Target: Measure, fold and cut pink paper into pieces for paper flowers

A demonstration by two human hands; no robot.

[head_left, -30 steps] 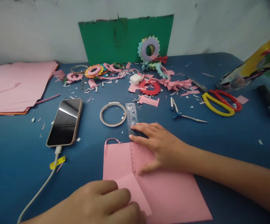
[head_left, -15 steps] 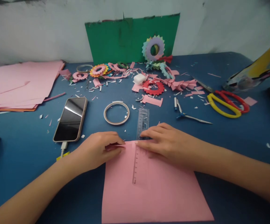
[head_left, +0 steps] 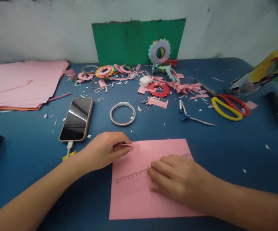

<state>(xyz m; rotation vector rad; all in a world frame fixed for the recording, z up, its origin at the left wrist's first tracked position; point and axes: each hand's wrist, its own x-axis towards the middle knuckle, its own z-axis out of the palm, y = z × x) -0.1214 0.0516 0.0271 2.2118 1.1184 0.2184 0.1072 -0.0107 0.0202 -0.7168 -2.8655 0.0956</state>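
Note:
A pink sheet of paper [head_left: 131,205] lies on the blue table in front of me. My left hand [head_left: 112,149] is closed at its upper left corner, pinching a pink paper edge between thumb and fingers. Whether that edge is part of the sheet or a separate strip on top, I cannot tell. A clear plastic ruler [head_left: 131,176] rests slantwise across the sheet, its scale showing at the left. My right hand [head_left: 175,176] is closed over the ruler's middle, hiding much of it.
Behind the sheet are a tape roll [head_left: 122,114], a phone [head_left: 76,119] on a cable, and scissors [head_left: 227,107]. Pink sheets [head_left: 21,83] are stacked at the left. Paper scraps and toothed paper rings [head_left: 158,89] lie along the back, before a green board [head_left: 119,41].
My right hand has moved toward me with the ruler, which has turned from upright to nearly crosswise on the sheet. My left hand stays at the corner. The view has shifted slightly.

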